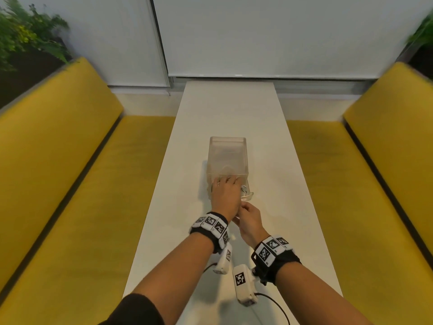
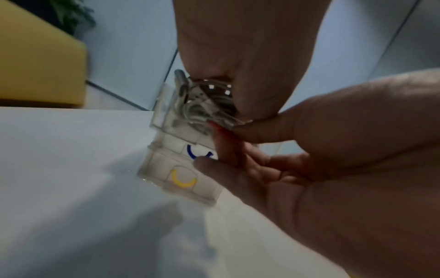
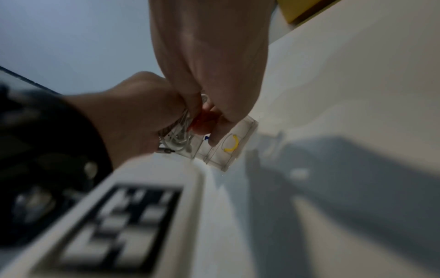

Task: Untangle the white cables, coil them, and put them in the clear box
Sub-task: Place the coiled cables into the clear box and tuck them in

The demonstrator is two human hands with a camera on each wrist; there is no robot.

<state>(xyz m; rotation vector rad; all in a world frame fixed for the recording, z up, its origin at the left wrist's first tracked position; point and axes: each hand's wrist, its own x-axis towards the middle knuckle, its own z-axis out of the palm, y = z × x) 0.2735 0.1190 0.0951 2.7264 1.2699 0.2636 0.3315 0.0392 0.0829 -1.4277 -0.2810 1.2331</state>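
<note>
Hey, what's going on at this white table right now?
A person is packing a bundle of white cables into a clear plastic box on the long white table. The left hand grips the bundle at the box's near end, while the right hand pinches beside it.

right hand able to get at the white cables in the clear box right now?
Probably not fully. The left hand covers the clear box at its near end and presses the white cables down there. The right hand sits at the near rim, fingers against the box wall; its way in looks blocked.
</note>
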